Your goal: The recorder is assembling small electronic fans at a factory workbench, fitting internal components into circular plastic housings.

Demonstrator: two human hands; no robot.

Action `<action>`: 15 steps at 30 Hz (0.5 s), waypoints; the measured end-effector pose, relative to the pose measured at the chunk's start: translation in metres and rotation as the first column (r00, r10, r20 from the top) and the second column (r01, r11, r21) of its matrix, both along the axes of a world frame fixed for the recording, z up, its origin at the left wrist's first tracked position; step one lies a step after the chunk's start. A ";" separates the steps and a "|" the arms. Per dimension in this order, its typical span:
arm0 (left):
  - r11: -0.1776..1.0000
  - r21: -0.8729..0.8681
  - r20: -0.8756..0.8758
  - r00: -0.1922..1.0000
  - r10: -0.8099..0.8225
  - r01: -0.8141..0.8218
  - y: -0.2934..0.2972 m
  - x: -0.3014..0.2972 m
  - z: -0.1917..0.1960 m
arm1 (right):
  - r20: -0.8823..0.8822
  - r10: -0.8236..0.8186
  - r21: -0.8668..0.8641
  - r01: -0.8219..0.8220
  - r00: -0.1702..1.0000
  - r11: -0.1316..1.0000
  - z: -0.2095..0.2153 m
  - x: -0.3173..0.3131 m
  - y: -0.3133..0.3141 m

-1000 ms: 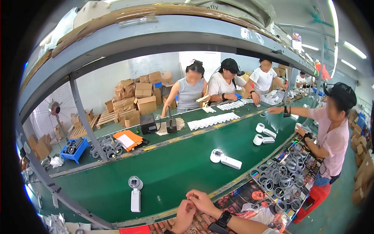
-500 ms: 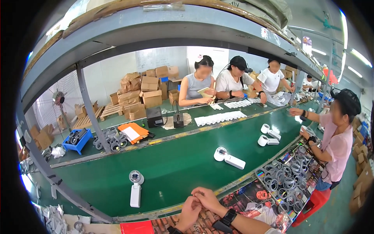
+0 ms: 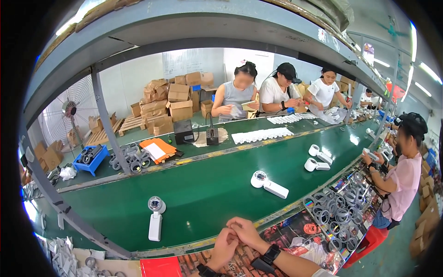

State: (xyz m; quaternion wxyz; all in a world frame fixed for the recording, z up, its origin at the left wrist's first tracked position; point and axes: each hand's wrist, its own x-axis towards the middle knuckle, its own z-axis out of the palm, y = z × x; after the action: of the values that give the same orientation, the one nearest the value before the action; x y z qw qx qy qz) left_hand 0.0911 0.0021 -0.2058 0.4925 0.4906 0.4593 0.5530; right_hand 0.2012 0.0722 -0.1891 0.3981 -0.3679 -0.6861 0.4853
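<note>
My left hand (image 3: 224,247) and my right hand (image 3: 246,233) meet at the near edge of the green conveyor belt (image 3: 207,198). Their fingers are curled and pressed together; whether anything small lies between them is hidden. Dark bands circle both wrists. On the belt beyond my hands lie white handheld fans with round heads and straight handles: one to the left (image 3: 156,219), one ahead to the right (image 3: 269,184), and two farther off, an upper fan (image 3: 320,154) and a lower fan (image 3: 316,165). No fan touches my hands.
Many grey rings (image 3: 339,212) cover the bench at right, beside a seated co-worker in pink (image 3: 401,180). White parts (image 3: 64,261) are heaped at lower left, near a red sheet (image 3: 160,267). A metal post (image 3: 76,221) and an overhead shelf (image 3: 198,27) frame the belt. Co-workers sit opposite.
The fans have slid slightly left along the belt. At right, the co-worker's outstretched arm has drawn back to a white part. My hands stay pressed together.
</note>
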 end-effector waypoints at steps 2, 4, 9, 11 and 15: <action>1.000 -0.021 -0.001 1.000 -0.009 0.009 0.000 -0.001 0.000 | 0.005 -0.001 -0.015 0.001 1.000 1.000 -0.001 0.000 -0.001; 1.000 -0.019 0.007 1.000 -0.009 0.010 0.000 -0.001 0.000 | 0.009 -0.002 -0.031 0.002 1.000 1.000 -0.002 -0.001 0.000; 1.000 0.003 -0.003 1.000 -0.013 0.013 0.001 -0.001 -0.003 | 0.020 0.015 -0.016 -0.015 1.000 1.000 0.003 0.001 -0.001; 1.000 -0.014 -0.023 0.999 -0.024 0.024 0.001 -0.001 -0.002 | 0.001 0.019 -0.034 -0.019 1.000 0.999 0.000 0.002 0.000; 0.999 -0.034 0.005 1.000 -0.009 0.010 0.000 0.002 0.000 | 0.026 0.019 -0.035 -0.018 0.999 0.999 0.003 0.004 -0.001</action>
State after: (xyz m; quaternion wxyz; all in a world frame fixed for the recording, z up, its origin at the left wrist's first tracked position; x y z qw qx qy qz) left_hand 0.0932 0.0019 -0.2063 0.5045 0.4829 0.4652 0.5440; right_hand 0.2056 0.0715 -0.1865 0.3779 -0.3747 -0.6862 0.4959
